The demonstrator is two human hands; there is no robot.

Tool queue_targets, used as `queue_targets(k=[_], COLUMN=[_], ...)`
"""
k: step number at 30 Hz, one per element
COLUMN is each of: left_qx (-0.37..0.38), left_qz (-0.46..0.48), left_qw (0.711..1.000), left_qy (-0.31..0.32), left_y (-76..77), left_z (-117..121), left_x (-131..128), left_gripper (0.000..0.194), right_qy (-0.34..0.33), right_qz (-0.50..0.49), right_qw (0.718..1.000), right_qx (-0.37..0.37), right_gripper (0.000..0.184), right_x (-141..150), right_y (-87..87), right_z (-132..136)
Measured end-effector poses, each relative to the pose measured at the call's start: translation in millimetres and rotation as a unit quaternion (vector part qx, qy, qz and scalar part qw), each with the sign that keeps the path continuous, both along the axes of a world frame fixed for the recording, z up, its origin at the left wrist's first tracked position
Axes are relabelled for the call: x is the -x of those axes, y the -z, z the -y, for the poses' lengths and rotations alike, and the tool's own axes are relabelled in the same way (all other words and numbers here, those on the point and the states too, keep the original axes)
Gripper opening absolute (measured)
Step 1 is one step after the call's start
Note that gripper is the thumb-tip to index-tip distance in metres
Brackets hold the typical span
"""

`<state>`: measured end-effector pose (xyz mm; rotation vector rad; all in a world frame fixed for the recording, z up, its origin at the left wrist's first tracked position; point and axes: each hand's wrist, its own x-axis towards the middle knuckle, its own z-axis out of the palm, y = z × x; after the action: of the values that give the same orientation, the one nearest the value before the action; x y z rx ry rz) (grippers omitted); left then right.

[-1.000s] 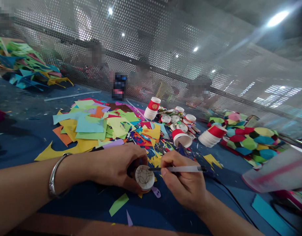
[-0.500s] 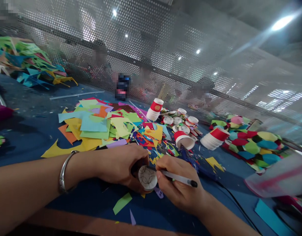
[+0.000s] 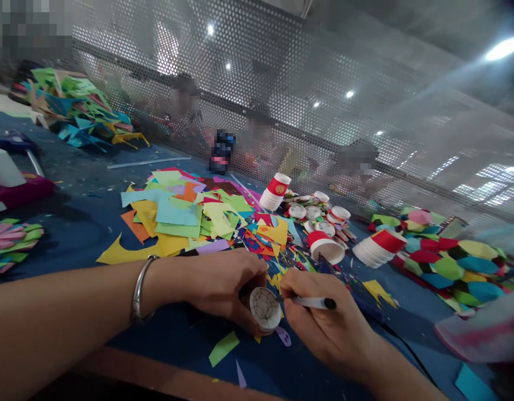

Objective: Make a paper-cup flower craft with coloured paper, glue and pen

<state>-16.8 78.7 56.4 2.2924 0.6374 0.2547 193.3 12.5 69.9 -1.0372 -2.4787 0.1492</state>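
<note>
My left hand (image 3: 223, 281) is closed round a small paper cup (image 3: 265, 309), its round white base turned up towards me. Curved black lines cross that base. In my right hand (image 3: 324, 320) is a pen (image 3: 313, 302) with a clear barrel and black end, pinched between thumb and fingers. Its tip is at the cup's right rim; whether it touches is hard to tell. Just beyond my hands lie coloured paper scraps (image 3: 215, 217). A dark blue tool with a cord (image 3: 372, 311) is partly hidden behind my right hand.
Red-and-white paper cups (image 3: 275, 192) stand and lie beyond, beside a pile of round white cup bases (image 3: 313, 213). Colourful paper-covered pieces (image 3: 457, 259) are at right. Paper offcuts (image 3: 73, 106) are heaped at back left, near a magenta device (image 3: 23, 192). A perforated screen (image 3: 248, 67) rises behind.
The whole view has shifted, so the table and both hands appear further right. The pen has tipped a little flatter in my right hand; both hands keep their hold.
</note>
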Motion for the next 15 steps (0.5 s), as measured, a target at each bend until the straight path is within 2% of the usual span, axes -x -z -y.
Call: queue_targets(k=[7, 10, 15], left_qx=[-0.007, -0.007, 0.018], left_qz=[-0.009, -0.014, 0.012], left_qw=[1.000, 1.000, 1.000], left_qy=[-0.002, 0.002, -0.008], left_y=[1.7, 0.5, 1.6], left_z=[-2, -1, 0], left_x=[0, 0, -1], left_gripper=[0.048, 0.048, 0.050], right_qy=[0.022, 0.038, 0.052], right_qz=[-0.038, -0.084, -0.170], right_qw=[0.986, 0.971, 0.943], right_qx=[0.160, 0.221, 0.282], right_gripper=[0.017, 0.016, 0.012], right_x=[2, 2, 3], right_y=[-11.8, -9.4, 1.8], right_z=[-9, -11, -12])
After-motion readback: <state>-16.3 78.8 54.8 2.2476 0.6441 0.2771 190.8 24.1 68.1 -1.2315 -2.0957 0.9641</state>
